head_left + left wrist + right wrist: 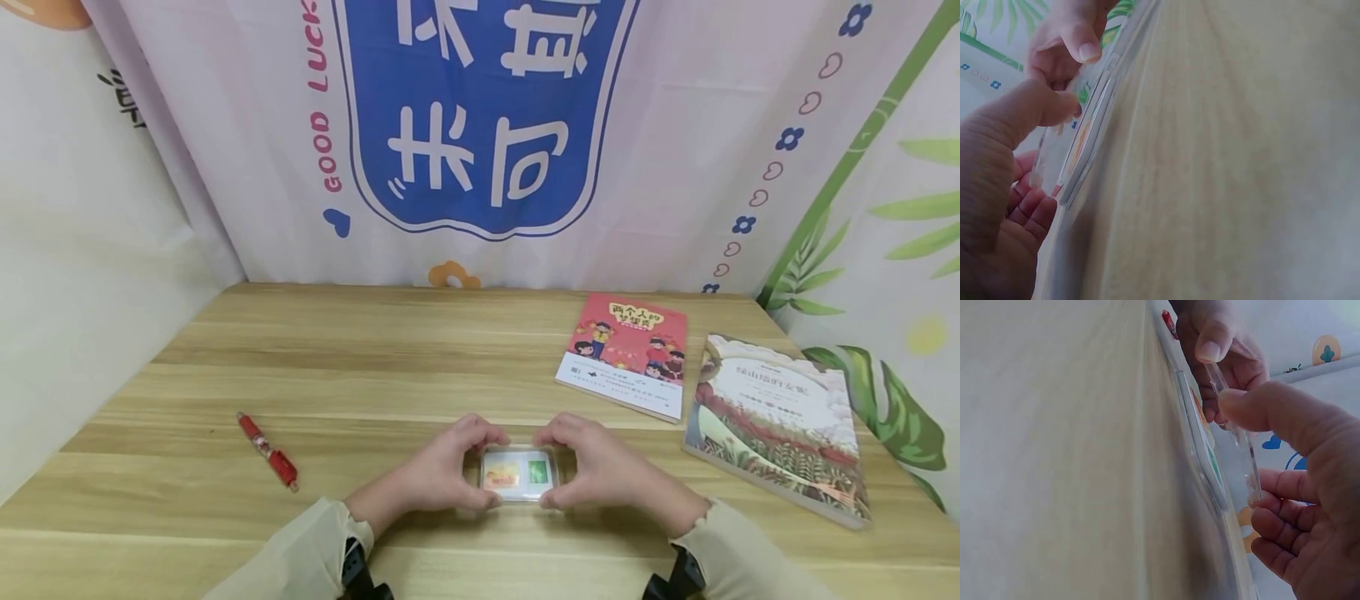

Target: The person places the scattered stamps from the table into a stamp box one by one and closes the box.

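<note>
My left hand (453,467) and right hand (596,468) grip a clear plastic lid (1251,470) by its two ends, thumbs on the near side and fingers on the far side. Below the lid, a flat clear case (519,475) lies on the table, with a white card showing an orange picture and a green patch inside. Seen in the right wrist view, a gap separates the lid from the case (1200,447). The left wrist view shows the left thumb (1060,107) at the lid's edge.
On the wooden table (360,350), a red pen (267,451) lies to the left. A red book (627,354) and a thicker illustrated book (780,425) lie to the right. Printed curtains (675,150) hang behind the table and along both sides.
</note>
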Available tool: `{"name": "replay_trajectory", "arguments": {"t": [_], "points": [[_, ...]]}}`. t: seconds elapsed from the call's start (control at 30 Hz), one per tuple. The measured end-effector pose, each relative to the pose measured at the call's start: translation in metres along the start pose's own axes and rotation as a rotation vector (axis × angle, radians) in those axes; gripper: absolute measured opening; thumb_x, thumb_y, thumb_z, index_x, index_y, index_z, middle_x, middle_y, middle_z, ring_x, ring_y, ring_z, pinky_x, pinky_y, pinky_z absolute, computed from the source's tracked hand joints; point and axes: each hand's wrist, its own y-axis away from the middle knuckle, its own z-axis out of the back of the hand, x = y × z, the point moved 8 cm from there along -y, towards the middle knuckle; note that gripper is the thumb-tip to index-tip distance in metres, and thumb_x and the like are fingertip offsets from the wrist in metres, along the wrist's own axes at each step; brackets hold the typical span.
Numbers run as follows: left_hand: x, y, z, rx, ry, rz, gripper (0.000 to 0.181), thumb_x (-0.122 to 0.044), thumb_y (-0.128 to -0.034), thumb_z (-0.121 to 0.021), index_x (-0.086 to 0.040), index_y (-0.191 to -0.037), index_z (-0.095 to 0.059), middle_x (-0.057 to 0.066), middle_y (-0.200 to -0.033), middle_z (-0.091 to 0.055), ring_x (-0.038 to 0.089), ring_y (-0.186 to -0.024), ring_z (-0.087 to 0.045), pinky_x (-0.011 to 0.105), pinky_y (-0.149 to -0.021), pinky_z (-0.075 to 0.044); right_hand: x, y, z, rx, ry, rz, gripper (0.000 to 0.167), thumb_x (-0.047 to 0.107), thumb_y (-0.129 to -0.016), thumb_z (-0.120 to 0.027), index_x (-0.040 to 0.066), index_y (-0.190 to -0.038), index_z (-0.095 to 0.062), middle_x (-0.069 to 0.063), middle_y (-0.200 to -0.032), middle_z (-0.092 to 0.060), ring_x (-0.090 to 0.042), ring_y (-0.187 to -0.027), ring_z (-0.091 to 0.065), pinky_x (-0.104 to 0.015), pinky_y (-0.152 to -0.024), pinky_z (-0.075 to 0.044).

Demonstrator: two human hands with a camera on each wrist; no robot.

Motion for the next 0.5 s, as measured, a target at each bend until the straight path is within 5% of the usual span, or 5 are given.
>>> {"name": "replay_trajectory", "arguments": {"t": [0.5], "points": [[0.0041,-0.0015,-0.0045,0.03,-0.039,0.037,0.056,-0.019,-0.0615,-0.081,-0.012,-0.112,-0.058,-0.006,-0.102,-0.05,0.012,-0.094,-0.047,0.03,-0.088,-0.042,-0.0086,-0.0039,-0.0094,0.043,-0.032,-0.025,0.059,0.034,-0.062,-0.083,0.016,-0.113,-0.061,0.01,-0.102,-0.055,-0.008,-0.091,-0.051,-0.03,-0.086,-0.045]]}}
